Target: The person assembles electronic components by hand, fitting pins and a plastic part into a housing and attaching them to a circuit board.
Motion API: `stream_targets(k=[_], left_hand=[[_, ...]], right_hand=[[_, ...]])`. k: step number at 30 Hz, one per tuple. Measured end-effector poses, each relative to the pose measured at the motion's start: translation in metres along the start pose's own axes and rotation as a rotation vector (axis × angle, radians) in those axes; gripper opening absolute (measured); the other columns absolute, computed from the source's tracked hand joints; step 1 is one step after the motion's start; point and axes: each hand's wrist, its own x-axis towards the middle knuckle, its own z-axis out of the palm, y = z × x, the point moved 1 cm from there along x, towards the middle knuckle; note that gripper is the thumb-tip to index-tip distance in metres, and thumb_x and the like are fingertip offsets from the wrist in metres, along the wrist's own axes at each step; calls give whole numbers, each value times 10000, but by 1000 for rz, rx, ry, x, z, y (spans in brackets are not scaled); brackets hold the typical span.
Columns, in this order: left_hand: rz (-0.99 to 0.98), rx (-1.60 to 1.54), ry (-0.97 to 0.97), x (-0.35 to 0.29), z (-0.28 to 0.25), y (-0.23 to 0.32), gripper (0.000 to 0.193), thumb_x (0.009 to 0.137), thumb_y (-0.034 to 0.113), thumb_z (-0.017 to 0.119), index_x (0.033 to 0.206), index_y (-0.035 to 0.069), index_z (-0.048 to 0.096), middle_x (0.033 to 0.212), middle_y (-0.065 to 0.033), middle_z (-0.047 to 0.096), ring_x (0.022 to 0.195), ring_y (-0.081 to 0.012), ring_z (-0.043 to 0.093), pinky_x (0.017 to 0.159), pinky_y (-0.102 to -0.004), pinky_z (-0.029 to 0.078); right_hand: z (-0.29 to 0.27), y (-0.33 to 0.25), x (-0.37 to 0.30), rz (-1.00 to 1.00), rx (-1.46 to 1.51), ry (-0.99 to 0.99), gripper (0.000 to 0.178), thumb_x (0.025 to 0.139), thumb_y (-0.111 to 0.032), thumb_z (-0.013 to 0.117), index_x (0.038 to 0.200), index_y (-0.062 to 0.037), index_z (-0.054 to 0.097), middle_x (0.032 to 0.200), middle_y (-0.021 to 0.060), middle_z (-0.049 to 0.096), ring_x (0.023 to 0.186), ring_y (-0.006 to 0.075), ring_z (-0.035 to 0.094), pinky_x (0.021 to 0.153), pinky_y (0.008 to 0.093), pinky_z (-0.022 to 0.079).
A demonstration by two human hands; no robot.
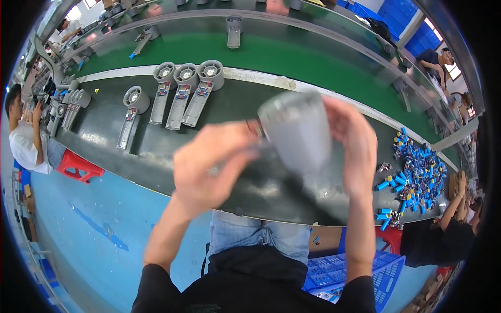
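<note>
Above the dark worktable (pixel 245 198), a grey, cup-shaped plastic housing (pixel 300 135) is held up, smeared by motion. My right hand (pixel 357 143) is closed around its right side, fingers behind the rim. My left hand (pixel 209 161) is closed in a pinch at the housing's left side, by a small dark part that is too blurred to make out. Left of my hands, three grey fan bodies (pixel 182 96) with open handles lie close together, small circuit boards showing in the handles. Another fan body (pixel 130 115) lies apart from them, further left.
Blue cylinders (pixel 412 177) with wires and small boards are heaped at the table's right. Beyond runs a green conveyor belt (pixel 292 65) carrying more grey bodies. A blue plastic basket (pixel 386 271) stands below the table edge. Co-workers sit at left and right; a red stool (pixel 78 167) is at left.
</note>
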Motion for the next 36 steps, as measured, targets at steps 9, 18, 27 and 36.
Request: stream_targets(k=[9, 18, 27, 36], left_hand=[[-506, 556, 7, 136, -66, -210, 530, 796, 28, 651, 1261, 31, 397, 1122, -248, 636, 1072, -391, 628, 928, -461, 479], [-792, 636, 151, 178, -37, -332, 677, 782, 66, 703, 1347, 69, 330, 1327, -271, 508, 1233, -443, 525, 1025, -526, 416], [-808, 790, -121, 178, -37, -312, 628, 830, 185, 707, 1366, 62, 403, 1365, -274, 479, 1234, -439, 519, 1027, -485, 439], [-184, 106, -334, 57, 67, -82, 872, 867, 445, 730, 1487, -39, 354, 1363, -286, 513, 1249, -427, 523, 1039, -450, 432]], right_hand=[[58, 147, 213, 526, -77, -61, 517, 966, -388, 635, 1233, 53, 603, 1094, 147, 700, 802, 176, 690, 710, 276, 575], [131, 210, 280, 537, 57, -7, 322, 937, -264, 708, 1009, 49, 684, 833, 60, 658, 675, 98, 634, 579, 213, 545], [62, 130, 191, 369, -26, -56, 199, 950, -228, 684, 939, -31, 709, 705, -69, 540, 607, 16, 474, 534, 193, 348], [5, 40, -48, 505, -64, 164, 228, 919, -86, 681, 1106, 45, 677, 779, 10, 641, 550, 70, 554, 483, 216, 428]])
